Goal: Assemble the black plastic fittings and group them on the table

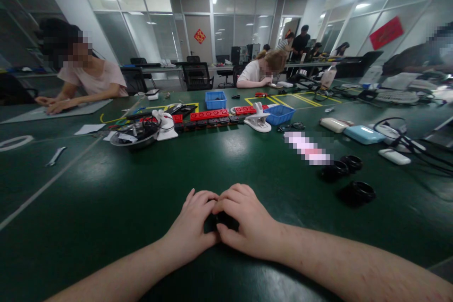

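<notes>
A small dark thing is on or just above the worktop, right in front of the person, and the left hand and right hand come in from the two sides to make a little cave around it. The dark thing sits in the gap between the hands, and the part that shows is under the bend of the right hand, so that hand looks nearer to it. The fingers of both hands curl over its far side, and the tips of the two hands meet or almost meet there. The thumbs come round on its near side, with their tips close together. So the dark thing lies inside the curve of the fingers, below them and behind the thumbs. I cannot tell if the fingers press on it or only cup it, because the hands hide most of it. I cannot tell which way its long side points, either. Off to the right, well apart from the hands, one black ring rests on the worktop, and two more black rings sit side by side just past it.
</notes>
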